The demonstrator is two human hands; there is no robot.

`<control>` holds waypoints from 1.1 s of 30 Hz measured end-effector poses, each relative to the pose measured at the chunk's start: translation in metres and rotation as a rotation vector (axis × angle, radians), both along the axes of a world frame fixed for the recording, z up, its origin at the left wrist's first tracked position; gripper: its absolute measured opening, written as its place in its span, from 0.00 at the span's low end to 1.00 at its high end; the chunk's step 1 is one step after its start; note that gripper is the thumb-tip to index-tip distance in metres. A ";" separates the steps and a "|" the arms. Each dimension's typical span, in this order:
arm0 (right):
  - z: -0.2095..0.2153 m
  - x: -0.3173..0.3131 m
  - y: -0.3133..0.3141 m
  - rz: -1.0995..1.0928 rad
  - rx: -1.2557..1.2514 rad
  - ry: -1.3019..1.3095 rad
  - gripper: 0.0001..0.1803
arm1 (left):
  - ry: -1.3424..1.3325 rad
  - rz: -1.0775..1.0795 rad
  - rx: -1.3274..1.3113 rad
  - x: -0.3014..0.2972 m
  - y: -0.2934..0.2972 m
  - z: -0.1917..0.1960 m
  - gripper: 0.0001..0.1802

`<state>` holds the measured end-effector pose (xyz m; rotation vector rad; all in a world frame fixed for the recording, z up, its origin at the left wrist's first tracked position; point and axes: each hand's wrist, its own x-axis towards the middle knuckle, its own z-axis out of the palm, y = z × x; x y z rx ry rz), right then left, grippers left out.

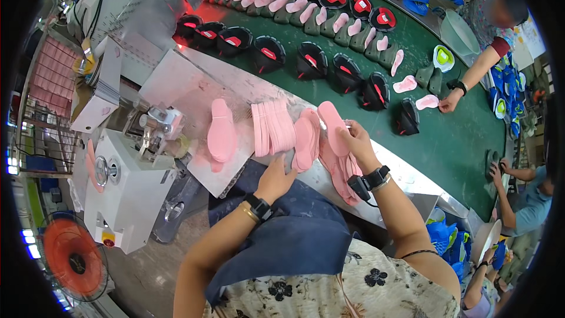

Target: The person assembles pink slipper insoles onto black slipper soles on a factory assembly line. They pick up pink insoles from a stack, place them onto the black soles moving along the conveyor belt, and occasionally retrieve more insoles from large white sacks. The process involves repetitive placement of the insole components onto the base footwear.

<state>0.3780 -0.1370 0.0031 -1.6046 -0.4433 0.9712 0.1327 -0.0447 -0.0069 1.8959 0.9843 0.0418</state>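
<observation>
My right hand [356,141] pinches a pink insole [332,119] by its side and holds it tilted over other pink insoles at the table's edge. My left hand [276,176] has its fingers stretched out against the lower end of a short pile of pink insoles [306,138]. Left of that pile, a row of insoles [272,128] stands on edge, packed side by side. Farther left lies a flat stack of pink insoles [222,132]. More pink insoles [341,176] lie below my right hand, partly hidden by it and the wrist device.
A green conveyor belt [459,165] beyond the metal table carries black shoe uppers [312,60], dark green lasts and pink insoles. A white machine [126,191] and an orange fan [76,259] stand at left. Across the belt, a co-worker's hand [452,101] touches a pink insole.
</observation>
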 end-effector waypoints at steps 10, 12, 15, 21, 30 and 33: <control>0.043 0.005 0.009 0.691 0.292 -1.243 0.17 | -0.097 0.087 -0.259 0.018 -0.009 -0.044 0.31; 0.028 0.007 0.010 0.766 0.327 -1.233 0.17 | -0.173 0.255 -0.539 0.011 -0.006 -0.055 0.27; 0.014 0.009 0.016 0.748 0.366 -1.130 0.17 | -0.227 0.479 -0.831 0.011 -0.003 -0.010 0.23; 0.033 0.024 0.013 0.423 0.198 -0.625 0.13 | -0.177 0.517 -0.826 0.019 -0.005 -0.008 0.24; 0.016 -0.008 -0.013 0.138 -0.294 0.436 0.16 | -0.110 0.415 -0.783 0.042 -0.004 -0.010 0.22; 0.000 -0.012 -0.017 0.059 -0.227 0.590 0.16 | -0.108 0.380 -0.673 0.053 -0.007 -0.009 0.24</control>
